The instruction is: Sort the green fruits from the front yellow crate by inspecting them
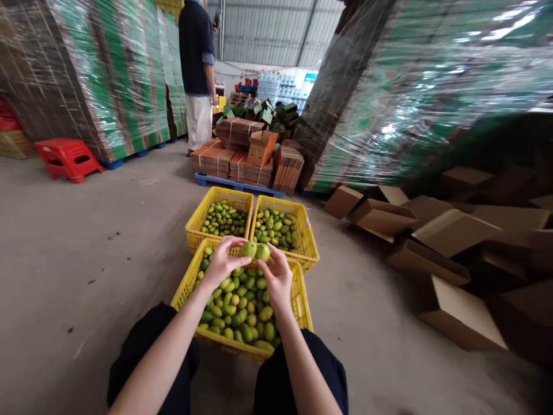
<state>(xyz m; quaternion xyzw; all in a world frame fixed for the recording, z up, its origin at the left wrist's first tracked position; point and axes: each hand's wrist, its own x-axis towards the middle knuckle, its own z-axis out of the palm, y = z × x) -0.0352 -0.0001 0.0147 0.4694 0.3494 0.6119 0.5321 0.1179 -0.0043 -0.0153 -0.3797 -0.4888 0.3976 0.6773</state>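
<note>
My left hand pinches a green mango between thumb and fingers. A second green mango is gripped the same way in my right hand. Both fruits are held side by side, close together, above the far part of the nearest yellow crate. That crate is filled with many green and yellowish mangoes. Just beyond it stand a back left yellow crate and a back right yellow crate, each holding more mangoes of similar colour.
Behind the crates, flat cardboard bundles lie on a blue pallet. Open cardboard boxes are heaped at the right. Wrapped stacks rise on both sides. A red stool and a standing person are at the left.
</note>
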